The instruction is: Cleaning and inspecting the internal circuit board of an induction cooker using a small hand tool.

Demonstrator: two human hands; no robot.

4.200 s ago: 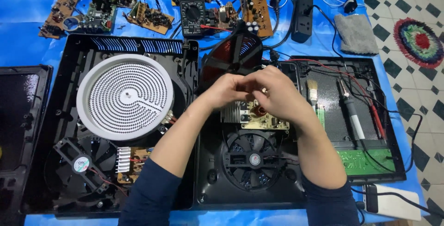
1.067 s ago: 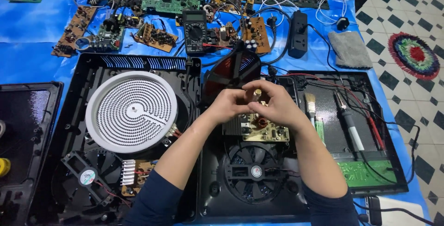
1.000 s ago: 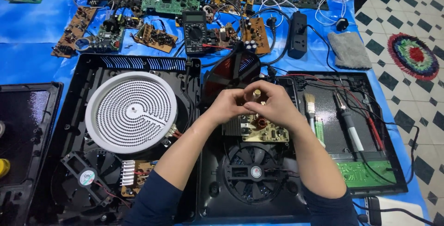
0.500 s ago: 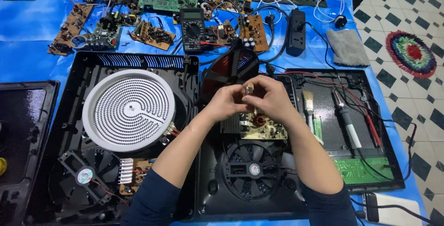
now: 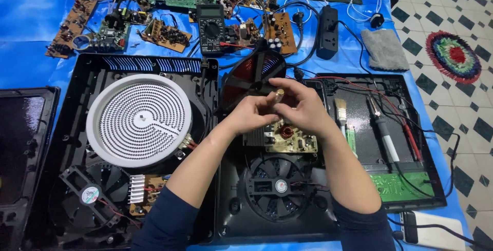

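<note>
My left hand (image 5: 252,113) and my right hand (image 5: 300,106) meet above the open black cooktop housing (image 5: 215,189). Together they pinch a small brass-coloured cylindrical part (image 5: 280,94) at their fingertips. Just below them lies a tan circuit board (image 5: 287,138) with a copper coil on it. A tilted reddish induction coil (image 5: 251,74) stands right behind my hands. In front of the board sits a black cooling fan (image 5: 280,185).
A white round heating element (image 5: 139,120) fills the left half of the housing. A brush (image 5: 341,111), soldering iron (image 5: 382,128) and green board (image 5: 399,185) lie in a black tray at right. A multimeter (image 5: 211,27), several circuit boards and a power strip (image 5: 327,24) lie behind.
The view has shifted slightly. My hands have stayed together over the board, turning the small brass part a little between the fingertips.
</note>
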